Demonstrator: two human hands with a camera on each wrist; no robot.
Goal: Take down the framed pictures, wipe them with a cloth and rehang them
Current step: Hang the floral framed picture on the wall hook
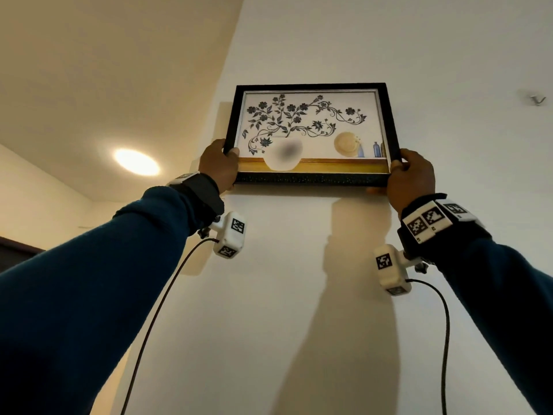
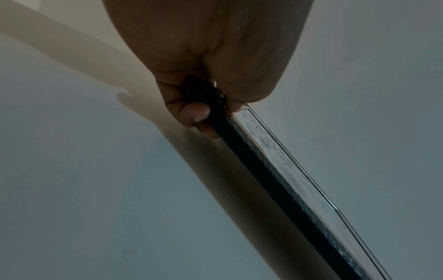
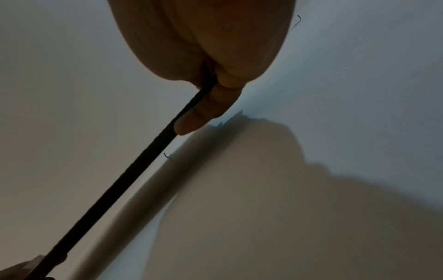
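Note:
A black-framed picture (image 1: 311, 133) of dark flowers in a white vase is up against the white wall, above my head. My left hand (image 1: 220, 164) grips its lower left corner, thumb on the front. My right hand (image 1: 410, 175) grips the lower right corner the same way. In the left wrist view my left hand (image 2: 203, 106) pinches the dark frame edge (image 2: 275, 181), fingers (image 2: 194, 113) curled behind it. In the right wrist view my right hand (image 3: 203, 98) holds the thin black frame edge (image 3: 115, 191), which stands slightly off the wall. A small wall hook (image 3: 166, 155) shows behind the frame.
An empty metal hook (image 1: 538, 100) sticks out of the wall to the right of the picture; a hook (image 3: 297, 19) also shows in the right wrist view. A wall corner (image 1: 230, 55) runs up just left of the frame. A ceiling light (image 1: 136, 161) glows at the left.

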